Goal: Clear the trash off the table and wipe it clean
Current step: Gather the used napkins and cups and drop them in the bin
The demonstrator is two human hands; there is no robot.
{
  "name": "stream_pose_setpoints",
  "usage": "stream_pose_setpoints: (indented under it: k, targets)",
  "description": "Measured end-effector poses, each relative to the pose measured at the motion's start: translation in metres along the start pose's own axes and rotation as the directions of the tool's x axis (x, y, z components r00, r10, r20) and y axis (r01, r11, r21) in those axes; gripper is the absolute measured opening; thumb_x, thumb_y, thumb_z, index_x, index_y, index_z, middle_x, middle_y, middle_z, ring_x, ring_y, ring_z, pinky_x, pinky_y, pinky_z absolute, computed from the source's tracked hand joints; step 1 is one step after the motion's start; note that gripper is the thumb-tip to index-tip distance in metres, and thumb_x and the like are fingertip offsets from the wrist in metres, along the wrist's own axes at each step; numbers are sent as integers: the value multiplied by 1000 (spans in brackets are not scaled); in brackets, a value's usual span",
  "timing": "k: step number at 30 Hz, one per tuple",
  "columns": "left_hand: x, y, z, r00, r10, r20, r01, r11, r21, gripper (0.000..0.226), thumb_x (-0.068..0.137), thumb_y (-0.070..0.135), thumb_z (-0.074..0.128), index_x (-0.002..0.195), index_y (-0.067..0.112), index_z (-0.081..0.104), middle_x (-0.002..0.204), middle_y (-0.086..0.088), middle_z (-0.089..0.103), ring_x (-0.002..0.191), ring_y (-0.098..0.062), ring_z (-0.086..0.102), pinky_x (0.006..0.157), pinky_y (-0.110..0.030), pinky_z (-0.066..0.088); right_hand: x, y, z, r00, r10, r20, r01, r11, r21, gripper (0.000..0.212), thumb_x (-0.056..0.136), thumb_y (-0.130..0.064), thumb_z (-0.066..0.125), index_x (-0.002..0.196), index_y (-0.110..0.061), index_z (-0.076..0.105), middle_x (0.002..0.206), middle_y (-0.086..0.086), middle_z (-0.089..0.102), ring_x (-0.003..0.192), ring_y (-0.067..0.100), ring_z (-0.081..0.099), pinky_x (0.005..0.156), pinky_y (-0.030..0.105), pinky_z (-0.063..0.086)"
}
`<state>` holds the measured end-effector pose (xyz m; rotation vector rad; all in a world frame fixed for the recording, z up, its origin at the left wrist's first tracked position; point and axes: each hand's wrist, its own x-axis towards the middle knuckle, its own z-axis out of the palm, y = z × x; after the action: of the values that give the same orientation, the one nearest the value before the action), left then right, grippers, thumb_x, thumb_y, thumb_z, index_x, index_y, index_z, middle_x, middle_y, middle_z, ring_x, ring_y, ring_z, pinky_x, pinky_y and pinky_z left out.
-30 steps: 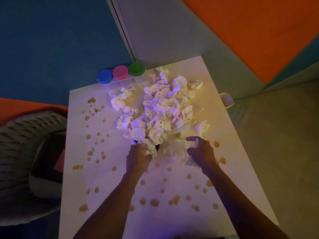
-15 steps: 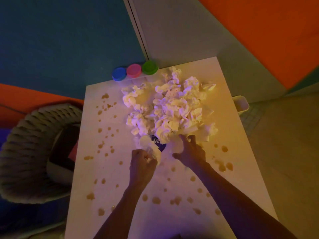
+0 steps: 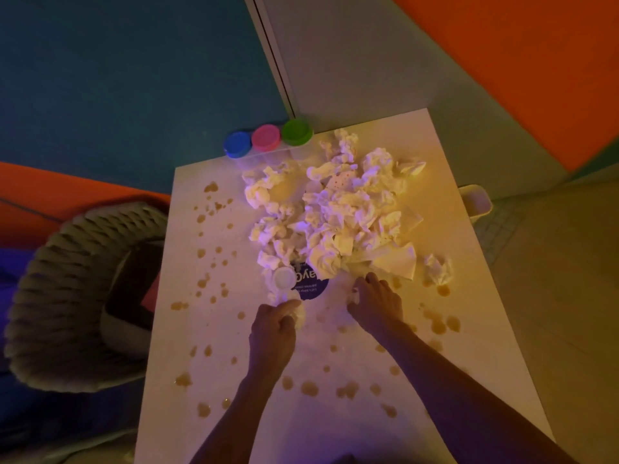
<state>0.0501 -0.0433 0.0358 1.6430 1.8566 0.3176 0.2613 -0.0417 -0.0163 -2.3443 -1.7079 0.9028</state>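
A big heap of crumpled white tissues (image 3: 335,212) covers the far half of the white table (image 3: 335,423). Brown liquid spots (image 3: 310,388) dot the rest of the top. At the heap's near edge lie a white lid (image 3: 284,277) and a dark blue round label (image 3: 310,284). My left hand (image 3: 273,333) grips a crumpled tissue (image 3: 298,314) just below the lid. My right hand (image 3: 376,304) has its fingers curled round a small white wad at the heap's near edge. One stray tissue ball (image 3: 438,267) lies apart on the right.
Three tubs with blue (image 3: 237,144), pink (image 3: 265,138) and green (image 3: 296,132) lids stand at the table's far edge. A woven chair (image 3: 67,296) sits left of the table. A small pale bin (image 3: 475,200) stands on the floor to the right.
Both hands have drawn back toward me from the heap, each with tissue in it. The blue label beside the white lid has come into view.
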Motion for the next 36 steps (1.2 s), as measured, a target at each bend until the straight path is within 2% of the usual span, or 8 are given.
stream_pose_setpoints:
  k: [5, 8, 16, 18, 21, 24, 31, 36]
  targets:
    - [3, 1, -2, 997, -78, -25, 77, 996, -33, 24, 92, 37, 49, 79, 24, 64, 86, -3, 59, 86, -29, 63, 77, -42, 53, -2, 0, -7, 995, 98, 16, -98, 949, 300, 44, 80, -31, 67, 120, -23, 52, 116, 1, 62, 111, 29, 59, 80, 35, 45]
    - [7, 4, -5, 998, -66, -14, 66, 997, 29, 29, 82, 58, 63, 81, 30, 61, 86, 4, 58, 79, -18, 61, 73, -35, 52, -4, 1, -13, 981, 192, 40, -192, 891, 412, 54, 77, -32, 69, 128, -23, 54, 120, 3, 65, 114, 31, 61, 87, 36, 47]
    - [11, 9, -7, 1000, -8, 10, 7, 996, 84, 17, 79, 30, 65, 78, 20, 51, 94, 10, 59, 81, -20, 61, 72, -34, 51, -14, 8, -37, 964, 265, -31, -206, 814, 543, 29, 74, -33, 60, 97, -21, 75, 102, 4, 73, 100, 29, 65, 78, 28, 43]
    - [12, 15, -4, 1000, 9, 14, -10, 996, 85, 17, 82, 28, 61, 77, 20, 46, 78, 7, 60, 76, -26, 60, 64, -33, 45, -14, 13, -43, 956, 288, -51, -218, 817, 534, 9, 81, -30, 64, 76, -24, 69, 93, 9, 67, 96, 32, 63, 77, 31, 44]
    - [12, 33, 1, 995, 85, 43, -89, 993, 83, 10, 85, 25, 59, 88, 30, 50, 89, 6, 67, 84, -30, 62, 68, -35, 45, -18, 26, -49, 943, 321, -84, -216, 787, 578, 26, 71, -38, 61, 56, -17, 54, 77, 12, 63, 78, 33, 62, 70, 34, 50]
    - [13, 49, 7, 987, 139, 81, -145, 987, 69, 24, 89, 25, 55, 109, 35, 63, 108, 5, 70, 97, -26, 65, 78, -34, 48, -21, 39, -60, 942, 330, -65, -221, 754, 619, 38, 65, -46, 52, 62, -10, 66, 64, 11, 68, 67, 30, 66, 69, 42, 57]
    - [19, 97, 15, 973, 208, 102, -225, 953, 203, 31, 83, 60, 62, 85, 29, 62, 92, 8, 66, 86, -20, 63, 76, -35, 53, -24, 72, -83, 927, 373, -40, -278, 756, 593, 45, 95, -50, 52, 76, -13, 69, 89, 16, 70, 90, 34, 65, 78, 36, 49]
    - [31, 136, 24, 962, 250, 110, -272, 916, 295, 12, 77, 31, 64, 79, 28, 52, 94, 6, 59, 88, -26, 62, 70, -34, 49, -23, 86, -96, 921, 382, -72, -263, 749, 608, 40, 86, -32, 49, 125, -30, 60, 115, 10, 71, 99, 34, 65, 85, 38, 52]
